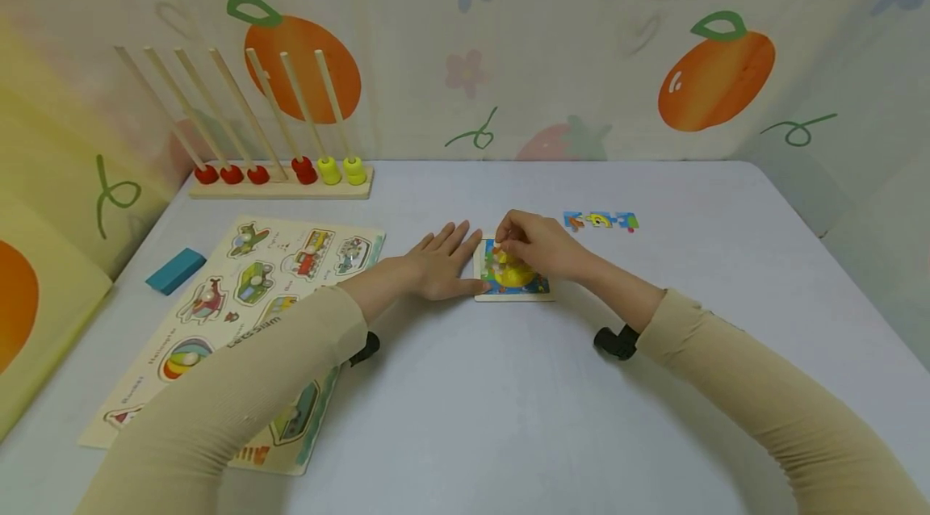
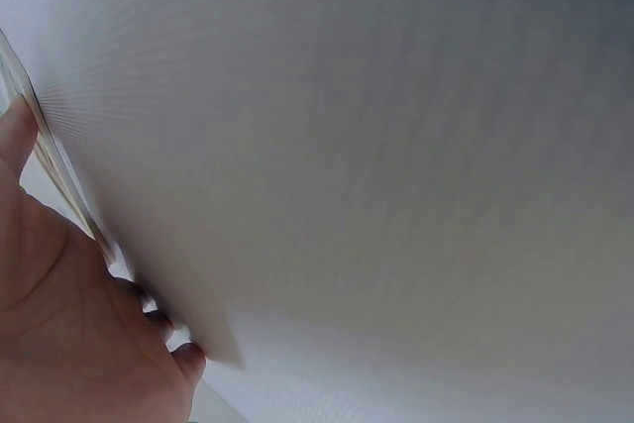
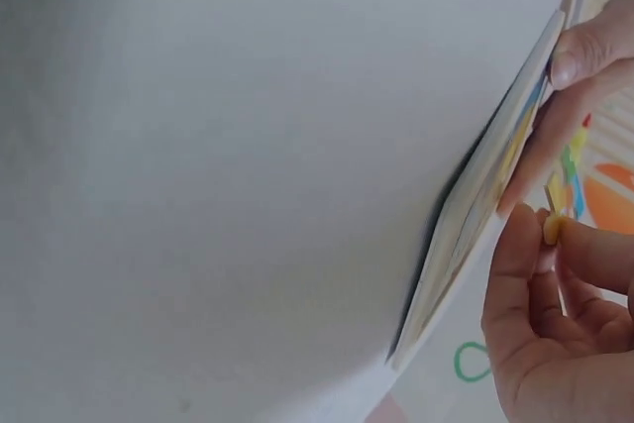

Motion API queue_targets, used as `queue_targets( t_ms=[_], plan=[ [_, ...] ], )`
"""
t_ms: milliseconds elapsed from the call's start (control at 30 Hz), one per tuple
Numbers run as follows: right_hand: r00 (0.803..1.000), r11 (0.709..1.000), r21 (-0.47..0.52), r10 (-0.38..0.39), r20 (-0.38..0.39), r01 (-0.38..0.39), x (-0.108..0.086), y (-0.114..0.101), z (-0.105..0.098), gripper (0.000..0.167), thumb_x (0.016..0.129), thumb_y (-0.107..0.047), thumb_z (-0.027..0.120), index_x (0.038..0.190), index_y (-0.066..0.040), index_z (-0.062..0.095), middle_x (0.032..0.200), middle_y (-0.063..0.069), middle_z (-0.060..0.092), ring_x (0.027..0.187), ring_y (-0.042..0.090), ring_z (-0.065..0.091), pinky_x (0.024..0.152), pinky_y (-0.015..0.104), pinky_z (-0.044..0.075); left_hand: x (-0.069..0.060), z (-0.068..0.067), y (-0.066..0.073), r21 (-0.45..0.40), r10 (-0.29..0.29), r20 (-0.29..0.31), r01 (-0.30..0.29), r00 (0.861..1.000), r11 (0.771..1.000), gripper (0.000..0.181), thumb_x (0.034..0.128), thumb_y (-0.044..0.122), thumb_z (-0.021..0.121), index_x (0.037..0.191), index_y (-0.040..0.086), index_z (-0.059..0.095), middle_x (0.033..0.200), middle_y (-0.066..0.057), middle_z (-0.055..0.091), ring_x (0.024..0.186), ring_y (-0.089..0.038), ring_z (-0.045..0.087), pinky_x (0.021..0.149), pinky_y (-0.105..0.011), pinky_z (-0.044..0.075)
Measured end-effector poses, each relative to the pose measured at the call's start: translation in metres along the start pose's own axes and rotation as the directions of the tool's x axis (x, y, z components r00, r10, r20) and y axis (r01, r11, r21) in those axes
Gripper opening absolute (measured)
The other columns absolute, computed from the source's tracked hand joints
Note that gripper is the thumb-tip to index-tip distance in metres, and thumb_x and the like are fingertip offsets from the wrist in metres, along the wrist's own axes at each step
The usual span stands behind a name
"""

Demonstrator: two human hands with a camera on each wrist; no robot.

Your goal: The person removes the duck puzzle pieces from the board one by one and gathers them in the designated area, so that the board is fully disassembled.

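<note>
We cannot make out the full shape of the small yellow piece (image 3: 552, 231) the right hand (image 1: 541, 244) pinches above the flat, pale-rimmed puzzle board (image 1: 512, 298), partly hidden by that hand. On the table (image 1: 465, 418), the left hand (image 1: 445, 265) spreads straight fingers, thumb touching the board.

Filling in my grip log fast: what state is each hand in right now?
Left hand: open, fingers spread, thumb resting on the puzzle board.
Right hand: closed, pinching a small yellow piece, partly hidden by the fingers.
</note>
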State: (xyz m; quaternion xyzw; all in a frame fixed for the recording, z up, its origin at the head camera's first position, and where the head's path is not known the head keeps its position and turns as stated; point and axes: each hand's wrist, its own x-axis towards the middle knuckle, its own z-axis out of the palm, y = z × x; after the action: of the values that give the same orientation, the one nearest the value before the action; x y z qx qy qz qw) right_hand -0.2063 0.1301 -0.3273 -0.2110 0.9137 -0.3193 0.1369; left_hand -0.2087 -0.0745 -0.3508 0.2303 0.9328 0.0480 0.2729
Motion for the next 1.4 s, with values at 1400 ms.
queue_targets(
  t_ms=[1400],
  plan=[
    [0.969,0.972,0.085,0.228,-0.091,-0.221,-0.013,0.06,-0.062,0.02,0.101,-0.01,0.053,0.115,0.003,0.06,0.106,0.018,0.06,0.094,0.027,0.068,0.086,0.033,0.06,-0.001,0.001,0.0,-0.003,0.001,-0.002,-0.001,1.0,1.0,0.092,0.0958,0.069,0.038,0.158,0.023,-0.013,0.167,-0.002,-0.021,0.156,-0.026,-0.017,0.128,-0.05,-0.003]
  ],
)
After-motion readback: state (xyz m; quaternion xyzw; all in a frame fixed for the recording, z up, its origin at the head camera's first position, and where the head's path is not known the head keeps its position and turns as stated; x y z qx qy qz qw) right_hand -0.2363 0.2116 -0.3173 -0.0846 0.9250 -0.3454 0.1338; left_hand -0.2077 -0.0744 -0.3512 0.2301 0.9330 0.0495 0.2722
